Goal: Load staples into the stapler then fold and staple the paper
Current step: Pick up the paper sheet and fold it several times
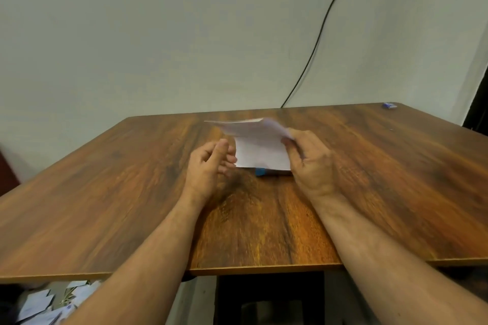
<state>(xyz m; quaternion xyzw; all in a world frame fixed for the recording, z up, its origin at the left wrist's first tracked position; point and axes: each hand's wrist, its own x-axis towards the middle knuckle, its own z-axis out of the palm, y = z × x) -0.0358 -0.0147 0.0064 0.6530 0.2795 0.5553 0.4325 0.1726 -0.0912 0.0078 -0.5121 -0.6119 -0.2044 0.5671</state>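
Observation:
A white sheet of paper is bent over near the middle of the wooden table, its upper flap lifted and blurred. My right hand grips the paper's right edge between thumb and fingers. My left hand hovers just left of the paper with fingers loosely apart, holding nothing. A blue stapler lies under the paper's near edge; only a small blue end of it shows.
A small blue box sits at the table's far right corner. A black cable runs down the wall behind the table. Several scraps of paper lie on the floor at the lower left.

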